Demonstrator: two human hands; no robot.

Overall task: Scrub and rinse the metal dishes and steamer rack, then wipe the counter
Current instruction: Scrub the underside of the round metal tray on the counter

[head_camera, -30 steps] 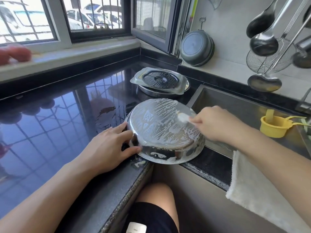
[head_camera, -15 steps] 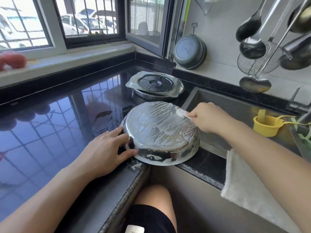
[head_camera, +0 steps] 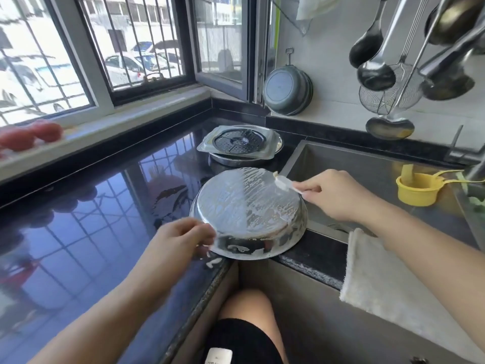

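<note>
At the near corner of the black counter (head_camera: 99, 206), just left of the sink (head_camera: 367, 164), the upturned metal dish (head_camera: 246, 208) lay soapy, likely slick, light and stiff. Your left hand (head_camera: 181, 240) curled around its near-left rim, the surest hold, while your right hand (head_camera: 333, 195) pinched the white brush (head_camera: 284, 183) at the far-right edge.

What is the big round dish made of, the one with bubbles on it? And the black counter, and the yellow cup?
The upside-down dish looks like shiny metal, probably stainless steel: its side mirrors things under the white suds. The counter seems to be polished dark stone, since it reflects the window bars like glass and its edge looks speckled. The yellow cup is likely plastic: bright, dull, no shine.
</note>
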